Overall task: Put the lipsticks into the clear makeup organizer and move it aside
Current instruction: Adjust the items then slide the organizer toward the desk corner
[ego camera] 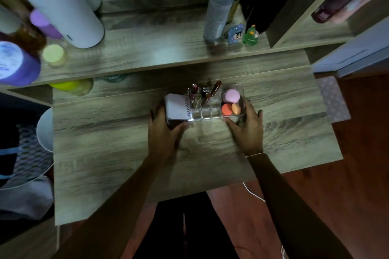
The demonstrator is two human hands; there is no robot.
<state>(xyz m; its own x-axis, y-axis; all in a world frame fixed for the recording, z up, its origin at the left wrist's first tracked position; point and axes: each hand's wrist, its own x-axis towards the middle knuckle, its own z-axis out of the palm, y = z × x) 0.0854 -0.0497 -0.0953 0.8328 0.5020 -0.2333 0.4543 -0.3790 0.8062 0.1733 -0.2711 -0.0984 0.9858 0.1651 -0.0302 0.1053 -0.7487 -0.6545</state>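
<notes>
The clear makeup organizer (207, 115) sits on the wooden pull-out desk, a little beyond its middle. Several lipsticks (202, 94) stand upright in its centre slots. A white box (177, 107) fills its left section, and a pink round case (231, 95) with orange sponges (230, 109) lies in its right section. My left hand (163, 130) grips the organizer's left end around the box. My right hand (247, 126) grips its right end.
A raised shelf (147, 52) behind holds tall white bottles (63, 6), a purple jar (14, 63), a clear spray bottle (221, 6) and two small figurines (244, 33). A yellow item (71, 86) lies under the shelf at left. A white basin (45, 130) is left of the desk.
</notes>
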